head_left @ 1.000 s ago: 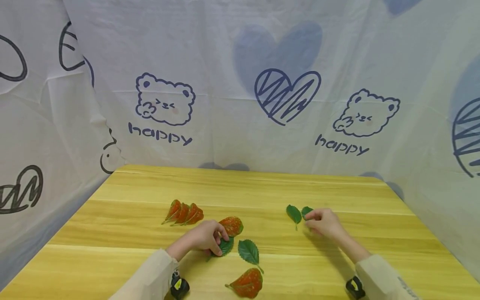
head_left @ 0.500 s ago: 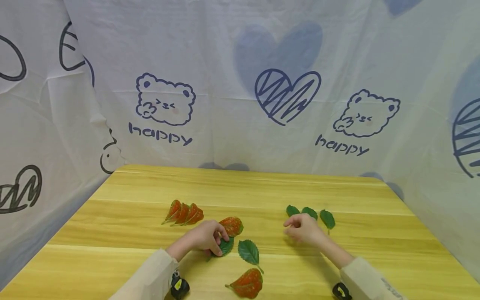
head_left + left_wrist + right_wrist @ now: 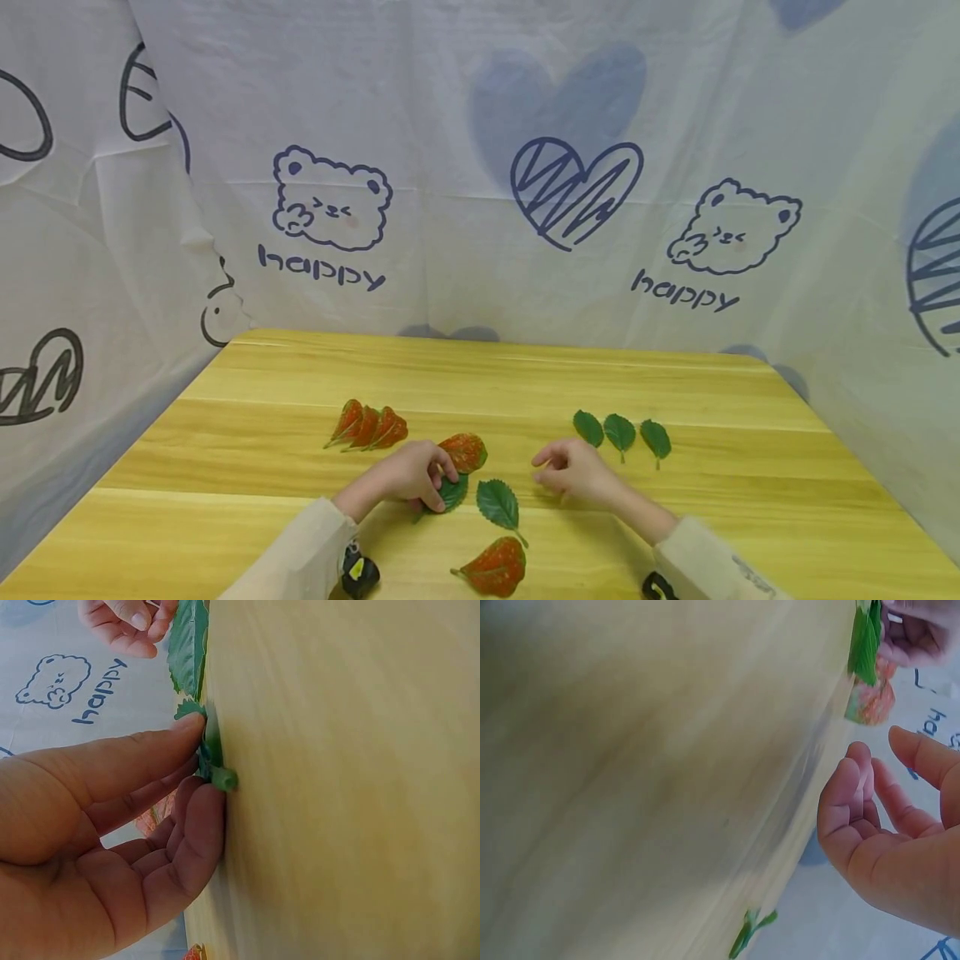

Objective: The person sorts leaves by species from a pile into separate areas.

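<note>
My left hand [image 3: 408,475] pinches a green leaf [image 3: 452,493] between thumb and fingers, low on the table; its stem [image 3: 225,778] pokes out past the fingertips in the left wrist view. Touching that leaf from behind is a red leaf [image 3: 463,452]. Another green leaf [image 3: 498,503] lies just right of it, and a second red leaf [image 3: 492,567] lies nearer the front edge. Over the table, between this group and a row of green leaves [image 3: 619,434] at the right, my right hand [image 3: 581,473] holds nothing, its fingers loosely bent and apart from the thumb.
Several overlapping red leaves [image 3: 367,427] lie at the left of the wooden table [image 3: 300,367]. A white cloth [image 3: 450,250] printed with bears and hearts hangs behind the table and along both sides. Each wrist carries a small black device [image 3: 360,575].
My right hand has let go of a green leaf at the right end of the row and moved left toward the middle leaves. My left hand stays in place on its leaf.
</note>
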The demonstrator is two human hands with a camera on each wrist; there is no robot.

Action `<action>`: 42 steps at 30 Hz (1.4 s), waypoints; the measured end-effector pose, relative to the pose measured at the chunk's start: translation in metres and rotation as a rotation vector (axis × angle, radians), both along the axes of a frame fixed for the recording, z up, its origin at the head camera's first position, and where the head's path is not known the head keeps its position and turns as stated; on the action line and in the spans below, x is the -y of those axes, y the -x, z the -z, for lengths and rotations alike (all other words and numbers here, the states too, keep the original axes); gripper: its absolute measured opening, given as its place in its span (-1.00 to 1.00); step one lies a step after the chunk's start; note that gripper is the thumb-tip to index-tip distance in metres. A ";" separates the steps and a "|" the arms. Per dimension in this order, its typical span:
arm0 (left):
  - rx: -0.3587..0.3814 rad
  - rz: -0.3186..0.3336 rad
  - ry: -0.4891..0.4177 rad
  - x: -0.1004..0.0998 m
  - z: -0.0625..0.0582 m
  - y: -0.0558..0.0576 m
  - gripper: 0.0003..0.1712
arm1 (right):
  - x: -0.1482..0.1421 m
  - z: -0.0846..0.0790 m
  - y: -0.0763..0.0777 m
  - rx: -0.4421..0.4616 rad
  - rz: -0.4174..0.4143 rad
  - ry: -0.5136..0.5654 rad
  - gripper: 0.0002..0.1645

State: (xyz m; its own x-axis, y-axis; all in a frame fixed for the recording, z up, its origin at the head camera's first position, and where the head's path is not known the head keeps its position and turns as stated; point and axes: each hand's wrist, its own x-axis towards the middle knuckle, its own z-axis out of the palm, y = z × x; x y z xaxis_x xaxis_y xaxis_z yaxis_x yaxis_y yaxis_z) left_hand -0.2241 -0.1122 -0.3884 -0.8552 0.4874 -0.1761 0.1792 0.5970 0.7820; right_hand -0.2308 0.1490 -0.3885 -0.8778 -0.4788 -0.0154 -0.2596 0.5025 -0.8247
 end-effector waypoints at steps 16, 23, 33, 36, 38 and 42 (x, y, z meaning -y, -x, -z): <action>0.002 0.003 -0.011 0.000 -0.001 -0.001 -0.72 | 0.025 0.006 -0.006 0.063 -0.091 0.053 -0.78; -0.008 0.003 -0.001 0.000 -0.001 0.000 -0.72 | 0.028 0.010 -0.004 0.095 -0.142 0.069 -0.77; -0.019 0.010 -0.008 0.001 -0.001 -0.001 -0.72 | 0.029 0.010 -0.003 0.079 -0.202 0.023 -0.76; -0.017 0.007 -0.009 0.001 -0.002 -0.001 -0.72 | 0.029 0.010 -0.003 0.072 -0.210 0.014 -0.76; -0.015 0.005 -0.007 0.001 -0.001 -0.001 -0.72 | 0.030 0.010 -0.002 0.075 -0.204 0.001 -0.77; -0.005 -0.001 -0.008 0.000 -0.001 -0.001 -0.72 | 0.032 0.010 0.000 0.074 -0.189 -0.043 -0.78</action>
